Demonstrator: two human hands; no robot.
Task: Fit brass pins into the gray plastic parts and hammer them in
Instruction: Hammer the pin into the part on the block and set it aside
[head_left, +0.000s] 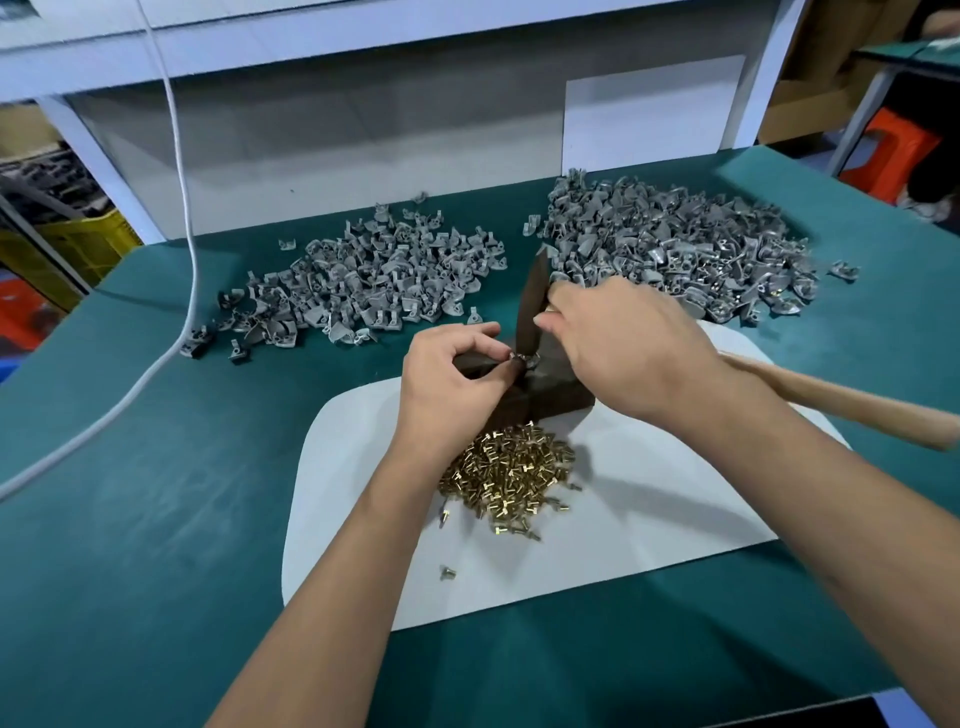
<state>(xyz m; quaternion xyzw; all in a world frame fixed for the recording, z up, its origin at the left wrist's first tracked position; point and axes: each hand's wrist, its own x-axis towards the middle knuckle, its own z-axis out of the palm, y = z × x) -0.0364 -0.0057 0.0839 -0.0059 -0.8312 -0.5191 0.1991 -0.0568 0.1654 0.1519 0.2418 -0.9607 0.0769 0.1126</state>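
Observation:
My left hand pinches a small gray plastic part on top of a dark metal block. My right hand grips a hammer close to its dark head; the head's lower end rests on the part. The wooden handle runs off to the right under my forearm. A heap of brass pins lies on a white sheet just in front of the block. Two heaps of gray plastic parts lie behind, the left heap and the larger right heap.
The bench has a green mat. A white cable hangs down and trails across its left side. A few stray brass pins lie on the sheet's near left. A white frame and gray panel close the back.

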